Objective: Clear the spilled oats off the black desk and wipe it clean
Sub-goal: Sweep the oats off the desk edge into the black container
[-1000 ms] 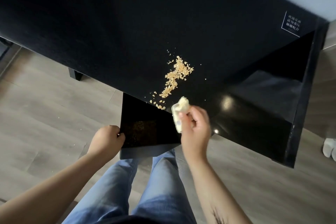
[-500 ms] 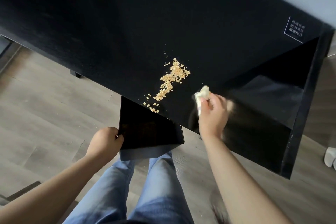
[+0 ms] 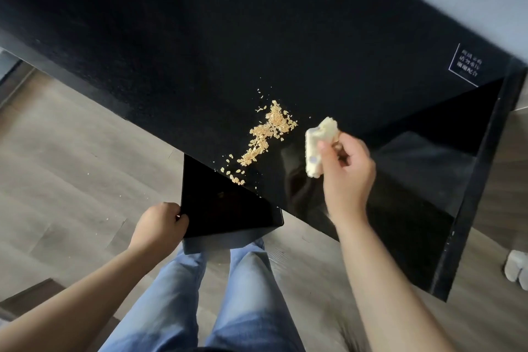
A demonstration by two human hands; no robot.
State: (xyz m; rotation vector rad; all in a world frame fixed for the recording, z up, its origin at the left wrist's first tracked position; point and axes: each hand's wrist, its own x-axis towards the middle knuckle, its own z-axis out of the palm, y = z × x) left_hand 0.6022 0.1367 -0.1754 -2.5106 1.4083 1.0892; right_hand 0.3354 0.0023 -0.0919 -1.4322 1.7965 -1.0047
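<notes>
- Head view: the oats (image 3: pixel 268 134) are lying in 1 trail near the counter's (image 3: pixel 171 37) front edge, its 7 o'clock end just above the black tray (image 3: pixel 228 208).
- A hard sweep could be flinging flakes past the tray's rim onto the floor (image 3: pixel 71 151).
- The right hand (image 3: pixel 345 174) is pinching a pale cloth (image 3: pixel 320 146) at 3 o'clock of the oats.
- The left hand (image 3: pixel 160 226) is gripping the tray's left rim.

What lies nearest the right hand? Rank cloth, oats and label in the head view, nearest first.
1. Cloth, gripped in the right hand.
2. Oats, just left of the hand.
3. Label, far right corner.
</notes>
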